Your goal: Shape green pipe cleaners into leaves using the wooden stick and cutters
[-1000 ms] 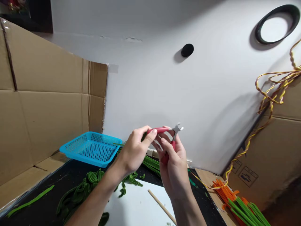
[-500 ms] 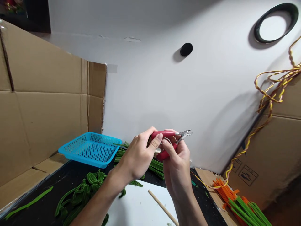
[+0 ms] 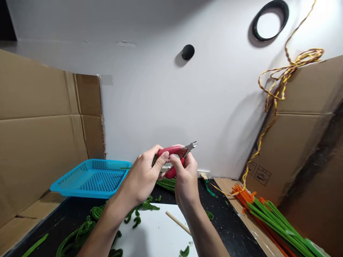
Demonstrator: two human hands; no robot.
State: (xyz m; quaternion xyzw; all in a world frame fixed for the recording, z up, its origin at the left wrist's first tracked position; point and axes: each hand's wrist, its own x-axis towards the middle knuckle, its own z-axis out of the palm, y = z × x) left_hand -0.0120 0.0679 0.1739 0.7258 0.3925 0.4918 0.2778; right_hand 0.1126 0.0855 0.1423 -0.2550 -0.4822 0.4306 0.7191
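A pair of red-handled nippers is held up between my two hands, with its metal jaws pointing up and to the right. My left hand grips the upper handle, thumb laid along it. The lower handle is in my right hand, whose thumb and fingers close around it near the joint. A bit of green shows by my left palm, mostly hidden. Below my hands lie a white board, a thin wooden stick and curled green fuzzy pieces.
A blue perforated basket stands at the back left beside a cardboard wall. To the right are green stems, orange stems and a twisted yellow-brown cord. More green stems lie behind my hands.
The view has turned right, so the scene sits further left. The nippers' jaws and handles look closer together than before. Both hands keep their hold.
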